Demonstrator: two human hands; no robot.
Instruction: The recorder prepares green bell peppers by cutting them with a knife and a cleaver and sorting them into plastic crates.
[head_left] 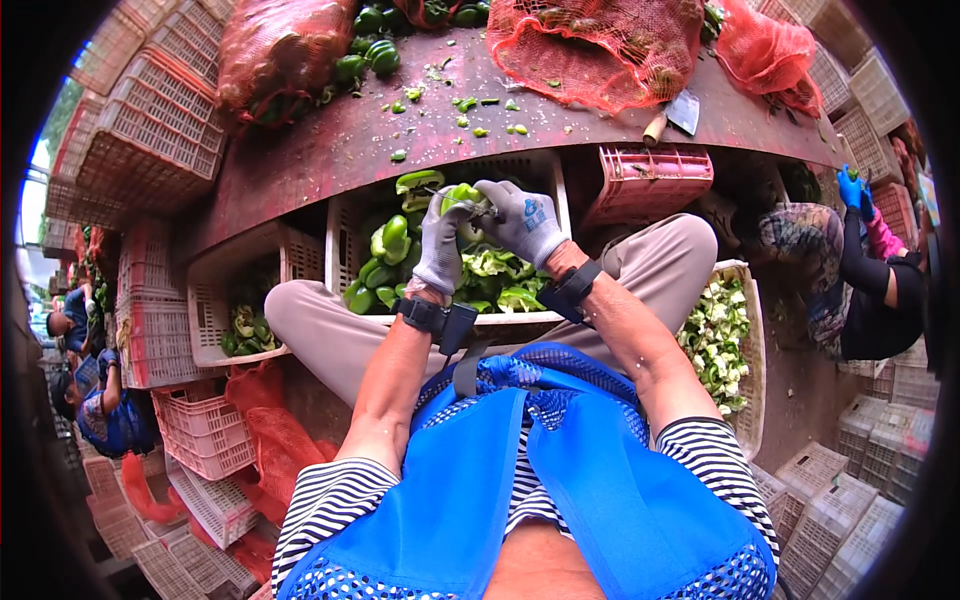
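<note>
My left hand [438, 248], in a grey work glove, grips a cut green bell pepper [462, 196] from its left side. Closed on the pepper's other side is my gloved right hand [522, 222]. A thin metallic edge shows between the fingers, too small to name. Both hands are above a white plastic crate [336, 250] between my knees. Inside it lie halved and whole-looking green peppers [392, 240] on the left, with pale seedy cores [505, 268] under my right hand.
A dark red table [300, 170] edges the crate, bearing red mesh sacks [600, 50], pepper scraps and a wide-bladed knife [683, 110]. A crate of pepper cores [718, 335] stands right, another crate [205, 325] left. Other people work at both sides, near stacked crates [150, 130].
</note>
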